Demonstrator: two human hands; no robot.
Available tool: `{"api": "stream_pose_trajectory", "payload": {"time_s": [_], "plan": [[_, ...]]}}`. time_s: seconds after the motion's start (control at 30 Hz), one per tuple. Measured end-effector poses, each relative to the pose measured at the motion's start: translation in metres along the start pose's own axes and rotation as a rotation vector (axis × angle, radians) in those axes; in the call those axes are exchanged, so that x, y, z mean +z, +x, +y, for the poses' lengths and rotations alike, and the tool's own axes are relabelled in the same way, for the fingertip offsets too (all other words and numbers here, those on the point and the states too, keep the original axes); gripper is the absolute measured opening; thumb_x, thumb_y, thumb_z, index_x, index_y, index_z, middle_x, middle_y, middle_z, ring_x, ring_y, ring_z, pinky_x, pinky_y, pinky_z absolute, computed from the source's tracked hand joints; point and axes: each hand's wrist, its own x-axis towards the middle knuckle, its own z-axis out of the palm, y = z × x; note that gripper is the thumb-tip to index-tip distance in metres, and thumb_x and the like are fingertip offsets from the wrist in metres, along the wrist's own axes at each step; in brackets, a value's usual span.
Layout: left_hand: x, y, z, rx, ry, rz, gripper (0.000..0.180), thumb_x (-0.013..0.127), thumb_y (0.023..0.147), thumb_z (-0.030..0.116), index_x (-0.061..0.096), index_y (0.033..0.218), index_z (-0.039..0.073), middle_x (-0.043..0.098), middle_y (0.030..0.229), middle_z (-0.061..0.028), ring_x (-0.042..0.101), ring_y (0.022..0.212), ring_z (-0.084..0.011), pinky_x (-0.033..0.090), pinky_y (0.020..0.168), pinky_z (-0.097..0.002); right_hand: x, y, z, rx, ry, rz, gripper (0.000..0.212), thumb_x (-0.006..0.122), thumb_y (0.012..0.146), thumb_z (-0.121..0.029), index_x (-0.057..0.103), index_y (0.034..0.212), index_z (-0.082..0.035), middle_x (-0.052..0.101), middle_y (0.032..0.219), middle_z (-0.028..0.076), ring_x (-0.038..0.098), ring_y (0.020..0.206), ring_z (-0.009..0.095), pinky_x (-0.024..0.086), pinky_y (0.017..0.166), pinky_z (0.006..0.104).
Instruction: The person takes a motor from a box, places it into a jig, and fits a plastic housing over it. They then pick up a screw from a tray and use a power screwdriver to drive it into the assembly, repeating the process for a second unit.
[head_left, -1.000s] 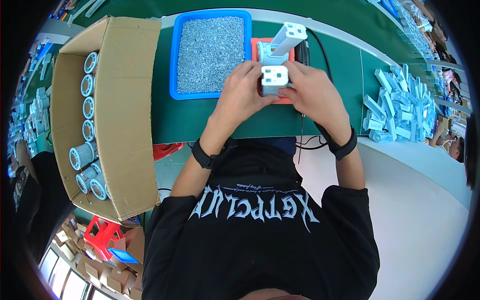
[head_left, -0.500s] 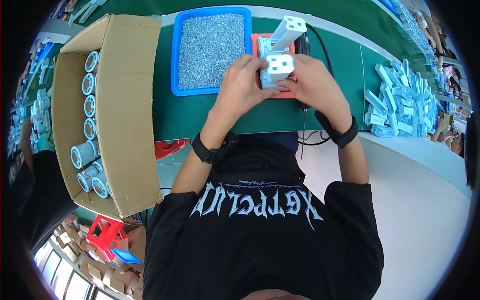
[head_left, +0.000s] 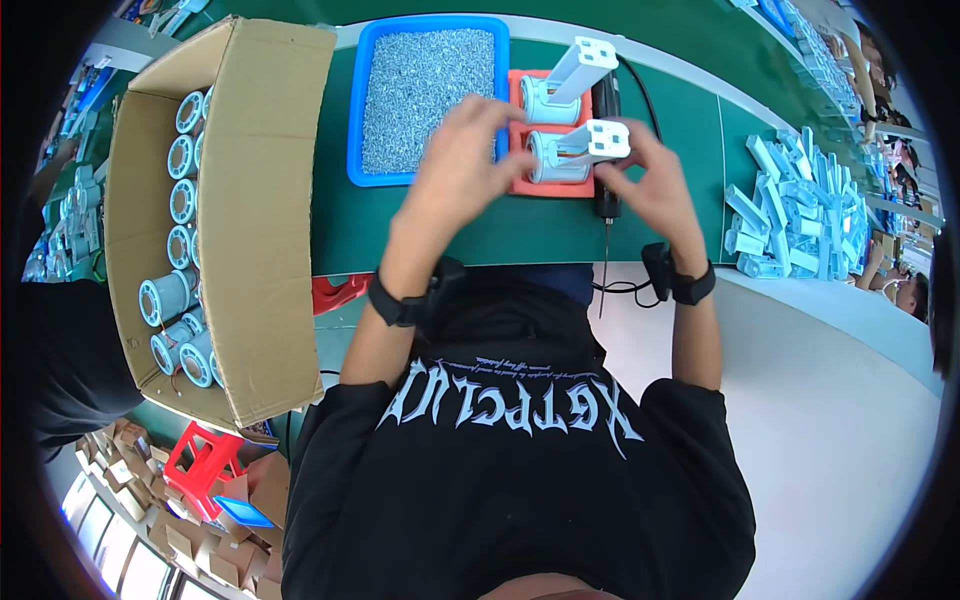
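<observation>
Two pale cylindrical motor housings with white upright handles stand in a red foam holder [head_left: 517, 187]. My left hand [head_left: 462, 165], smeared by motion, is over the blue tray's right side, its thumb and fingers apart beside the near housing [head_left: 556, 160]. To the right, my right hand [head_left: 655, 185] has thumb and fingers spread around the end of the near handle [head_left: 608, 139]; whether they touch it, I cannot tell. The far handle [head_left: 585, 68] leans up and right, untouched. A black electric screwdriver [head_left: 606, 203] lies right of the holder, partly hidden, its long bit past the table edge.
A blue tray [head_left: 354, 130] full of small metal screws sits left of the holder. Farther left, an open cardboard box [head_left: 265, 200] holds several pale cylinders. White plastic handle parts [head_left: 800, 205] are heaped at the right. A dark cable [head_left: 648, 95] curves behind the screwdriver.
Both hands have moved apart from the near housing, the left one up and left, the right one rightward. The near handle now leans right, and the housing under it shows.
</observation>
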Motion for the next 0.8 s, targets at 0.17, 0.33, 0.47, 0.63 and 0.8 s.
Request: {"api": "stream_pose_trajectory", "payload": {"time_s": [0.17,0.33,0.47,0.63,0.8], "plan": [[-0.030,0.000,-0.015,-0.336,0.423,-0.172,0.028,0.073,0.078,0.019,0.066,0.102,0.006,0.064,0.087,-0.0148,0.063,0.081,-0.0307,0.050,0.076,-0.0419,-0.004,0.020,0.011,0.420,-0.555,-0.165,0.048,0.067,0.081,-0.027,0.052,0.116,0.001,0.068,0.096,0.012,0.065,0.073,0.019,0.052,0.067,0.0312],[-0.016,0.001,-0.027,-0.278,0.439,-0.237,0.019,0.069,0.081,0.019,0.070,0.095,0.006,0.065,0.090,-0.0153,0.064,0.084,-0.0327,0.050,0.075,-0.0422,-0.003,0.036,0.037,0.524,-0.324,-0.268,0.048,0.064,0.080,-0.031,0.052,0.110,0.004,0.065,0.098,0.017,0.067,0.073,0.024,0.054,0.067,0.0348],[-0.022,-0.004,-0.034,-0.242,0.356,-0.049,0.013,0.068,0.082,0.015,0.072,0.089,0.005,0.066,0.090,-0.0151,0.064,0.084,-0.0342,0.050,0.074,-0.0418,-0.033,0.017,0.029,0.180,0.999,0.075,0.038,0.062,0.076,-0.015,0.051,0.107,0.004,0.060,0.097,0.017,0.065,0.084,0.028,0.055,0.072,0.0398],[-0.034,-0.002,-0.029,-0.208,0.305,-0.035,0.012,0.067,0.081,0.010,0.073,0.089,0.004,0.069,0.087,-0.0149,0.067,0.078,-0.0315,0.052,0.072,-0.0385,-0.117,0.007,-0.048,-0.517,1.643,0.089,0.042,0.064,0.069,-0.013,0.047,0.106,-0.002,0.057,0.098,0.009,0.060,0.089,0.021,0.053,0.075,0.0315],[-0.026,0.002,-0.016,-0.163,0.163,-0.033,0.012,0.067,0.078,0.009,0.073,0.087,0.004,0.070,0.082,-0.0157,0.068,0.073,-0.0302,0.054,0.072,-0.0376,-0.161,0.001,-0.114,-0.601,1.589,0.315,0.023,0.069,0.066,-0.022,0.055,0.077,-0.008,0.056,0.074,-0.002,0.058,0.070,0.012,0.051,0.070,0.0264]]}}
